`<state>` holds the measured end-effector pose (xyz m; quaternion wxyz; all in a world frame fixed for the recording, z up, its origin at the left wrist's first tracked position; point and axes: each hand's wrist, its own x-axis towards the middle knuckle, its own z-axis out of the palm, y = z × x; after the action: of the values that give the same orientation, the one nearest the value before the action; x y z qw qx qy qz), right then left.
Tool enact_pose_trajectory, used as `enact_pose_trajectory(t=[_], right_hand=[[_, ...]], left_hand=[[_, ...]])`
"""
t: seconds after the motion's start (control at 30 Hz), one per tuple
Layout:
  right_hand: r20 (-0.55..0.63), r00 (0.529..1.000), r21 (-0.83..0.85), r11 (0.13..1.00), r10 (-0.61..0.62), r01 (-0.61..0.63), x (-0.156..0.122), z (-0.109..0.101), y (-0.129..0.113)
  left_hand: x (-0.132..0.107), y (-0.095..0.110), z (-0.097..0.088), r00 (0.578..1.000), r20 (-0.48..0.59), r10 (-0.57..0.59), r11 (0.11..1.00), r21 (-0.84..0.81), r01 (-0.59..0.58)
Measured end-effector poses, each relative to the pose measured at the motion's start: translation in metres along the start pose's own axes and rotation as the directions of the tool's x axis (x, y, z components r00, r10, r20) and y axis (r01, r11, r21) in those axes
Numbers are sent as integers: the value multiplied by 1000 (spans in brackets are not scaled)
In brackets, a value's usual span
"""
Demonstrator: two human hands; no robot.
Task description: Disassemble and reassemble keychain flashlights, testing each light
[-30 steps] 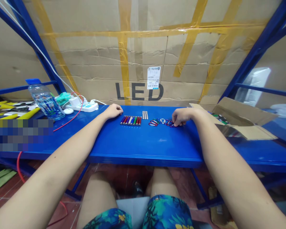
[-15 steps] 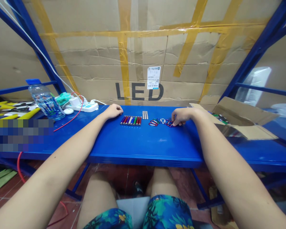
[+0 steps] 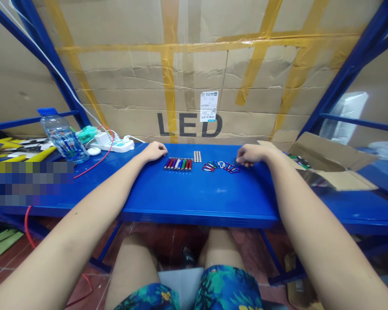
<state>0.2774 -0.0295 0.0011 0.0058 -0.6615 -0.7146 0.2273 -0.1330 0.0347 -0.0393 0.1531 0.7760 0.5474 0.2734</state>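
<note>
Left hand (image 3: 155,151), grip curled empty, 10 o'clock of coloured metal mini-torch row (image 3: 178,164); right hand (image 3: 250,155) likewise, 2 o'clock of coloured metal carabiners (image 3: 220,166).

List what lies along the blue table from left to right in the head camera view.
water bottle → white power strip → left hand → row of coloured pen lights → block of small silver discs → cluster of carabiners → right hand → open cardboard box
</note>
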Motion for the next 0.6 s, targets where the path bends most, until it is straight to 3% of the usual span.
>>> enact_pose_trajectory(t=[0.27, 0.6], right_hand=[[-308, 951, -107, 994, 1, -36, 27, 24, 5], [-328, 945, -110, 993, 15, -54, 32, 27, 6]], left_hand=[[1, -2, 5, 1000, -16, 17, 999, 32, -17], [0, -2, 6, 999, -12, 47, 998, 29, -47]])
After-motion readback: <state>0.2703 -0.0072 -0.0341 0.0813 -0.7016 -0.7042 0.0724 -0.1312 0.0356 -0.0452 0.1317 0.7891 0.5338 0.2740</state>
